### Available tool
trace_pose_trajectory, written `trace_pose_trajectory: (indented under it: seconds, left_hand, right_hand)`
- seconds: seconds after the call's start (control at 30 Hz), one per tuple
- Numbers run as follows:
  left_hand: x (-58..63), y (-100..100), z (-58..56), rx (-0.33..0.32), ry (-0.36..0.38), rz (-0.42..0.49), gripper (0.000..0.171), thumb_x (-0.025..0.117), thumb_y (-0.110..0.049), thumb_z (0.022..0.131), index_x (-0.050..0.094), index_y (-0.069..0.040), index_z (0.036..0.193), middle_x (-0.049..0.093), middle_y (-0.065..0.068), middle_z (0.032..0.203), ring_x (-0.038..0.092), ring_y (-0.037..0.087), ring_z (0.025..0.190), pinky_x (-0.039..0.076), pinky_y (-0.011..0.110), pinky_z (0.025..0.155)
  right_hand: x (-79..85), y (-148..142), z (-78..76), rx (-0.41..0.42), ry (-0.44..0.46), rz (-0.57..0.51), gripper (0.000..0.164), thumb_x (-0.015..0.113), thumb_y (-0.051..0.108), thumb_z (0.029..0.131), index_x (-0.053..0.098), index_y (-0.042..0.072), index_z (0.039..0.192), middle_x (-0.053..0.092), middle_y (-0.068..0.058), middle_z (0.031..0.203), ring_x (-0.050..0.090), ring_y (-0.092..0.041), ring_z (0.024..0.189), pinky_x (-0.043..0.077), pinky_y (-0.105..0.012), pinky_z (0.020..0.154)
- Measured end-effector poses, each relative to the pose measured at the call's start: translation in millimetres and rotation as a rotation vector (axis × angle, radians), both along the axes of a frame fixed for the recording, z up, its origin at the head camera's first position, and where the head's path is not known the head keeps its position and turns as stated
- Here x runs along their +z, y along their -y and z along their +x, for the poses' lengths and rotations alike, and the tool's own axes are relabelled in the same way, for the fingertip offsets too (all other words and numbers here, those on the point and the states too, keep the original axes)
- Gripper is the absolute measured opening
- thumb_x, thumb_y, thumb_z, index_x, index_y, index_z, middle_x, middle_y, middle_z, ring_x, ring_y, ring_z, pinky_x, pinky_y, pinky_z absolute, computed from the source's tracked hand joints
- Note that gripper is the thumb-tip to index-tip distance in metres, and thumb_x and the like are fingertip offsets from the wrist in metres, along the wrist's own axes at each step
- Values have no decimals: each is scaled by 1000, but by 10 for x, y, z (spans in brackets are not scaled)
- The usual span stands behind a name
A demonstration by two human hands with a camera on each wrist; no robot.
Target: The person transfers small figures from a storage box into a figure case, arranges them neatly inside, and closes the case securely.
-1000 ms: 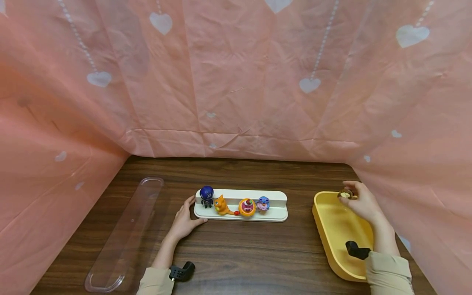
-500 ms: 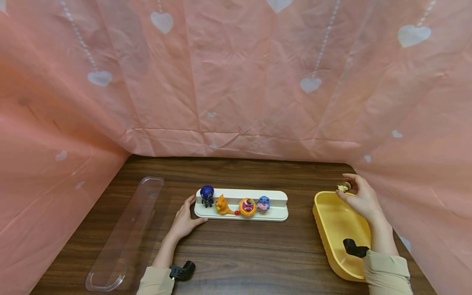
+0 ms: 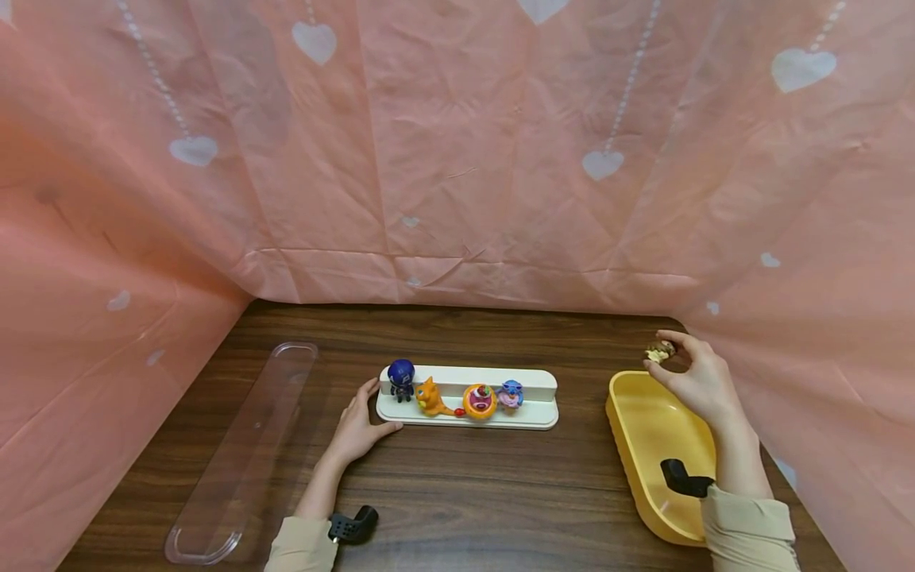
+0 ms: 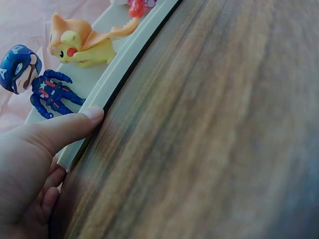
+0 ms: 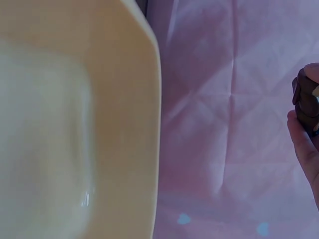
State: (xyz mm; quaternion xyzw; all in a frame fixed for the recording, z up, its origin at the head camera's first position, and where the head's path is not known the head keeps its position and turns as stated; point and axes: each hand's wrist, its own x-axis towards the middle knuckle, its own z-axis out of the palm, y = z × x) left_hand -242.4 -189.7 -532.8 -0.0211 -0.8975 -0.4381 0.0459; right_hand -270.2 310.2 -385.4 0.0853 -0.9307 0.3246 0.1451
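Note:
My right hand [image 3: 708, 388] pinches a small brown and cream figurine [image 3: 659, 352] between thumb and fingers, above the far end of the yellow tray [image 3: 620, 445]. In the right wrist view only part of the brown figurine [image 5: 305, 102] shows. My left hand [image 3: 355, 429] holds the left end of a white display stand [image 3: 443, 373], thumb [image 4: 75, 130] on its front edge. On the stand, left to right, are a figurine with a blue helmet [image 3: 402, 373], an orange-hooded yellow figurine [image 3: 430, 397], a round orange figurine [image 3: 480, 403] and a blue figurine [image 3: 511, 393].
A long clear plastic cover [image 3: 246, 453] lies on the wooden table [image 3: 500, 492] at the left. Pink cloth [image 3: 457, 159] with white hearts hangs behind and along both sides. Black wrist cameras [image 3: 353, 524] sit on both wrists.
My right hand has risen with the brown figurine from the tray's far rim, moving up and slightly left. My left hand and the stand have stayed put.

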Motion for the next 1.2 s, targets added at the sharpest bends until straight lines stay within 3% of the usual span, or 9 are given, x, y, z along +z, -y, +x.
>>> trace_pose_trajectory:
  seconds: [0.13, 0.37, 0.57, 0.8, 1.07, 1.2]
  left_hand:
    - [2, 1, 1, -4, -1, 2, 95, 84, -24, 78, 26, 5, 148, 41, 26, 148, 31, 45, 138, 20, 61, 110]
    - [-6, 5, 9, -9, -15, -8, 95, 84, -24, 77, 27, 5, 147, 42, 27, 147, 32, 46, 137, 21, 62, 109]
    - [-6, 8, 8, -6, -16, -3, 96, 84, -24, 77, 26, 5, 148, 42, 26, 147, 32, 46, 137, 20, 62, 110]
    - [-2, 9, 10, -3, -18, -7, 96, 84, -24, 77, 26, 5, 148, 42, 26, 147, 32, 47, 137, 20, 62, 110]
    - [-6, 4, 4, -11, -18, -6, 96, 84, -24, 77, 26, 5, 148, 42, 26, 147, 32, 46, 137, 21, 62, 109]
    - [-9, 11, 4, -8, -17, -4, 96, 84, -25, 77, 26, 5, 148, 42, 26, 147, 32, 46, 137, 20, 62, 110]
  right_hand:
    - [42, 73, 24, 10, -53, 6, 53, 73, 14, 86, 54, -4, 132, 51, -31, 117, 57, -49, 101, 44, -56, 80]
    - [80, 191, 70, 57, -130, 6, 51, 75, 9, 84, 57, -2, 130, 54, -23, 116, 59, -40, 96, 42, -29, 73]
    - [95, 326, 87, 93, -187, -20, 50, 77, 6, 81, 60, -1, 127, 56, -20, 118, 54, -35, 102, 39, -32, 79]
    - [133, 442, 116, 112, -245, -28, 51, 80, 4, 77, 62, 3, 125, 60, -16, 113, 53, -28, 101, 38, -24, 79]
    - [186, 533, 161, 149, -324, -24, 53, 83, 2, 73, 64, 5, 123, 65, -14, 116, 52, -26, 106, 38, -36, 82]
    - [204, 573, 194, 174, -361, -22, 55, 83, 0, 72, 64, 7, 124, 66, -12, 118, 55, -25, 107, 39, -24, 86]
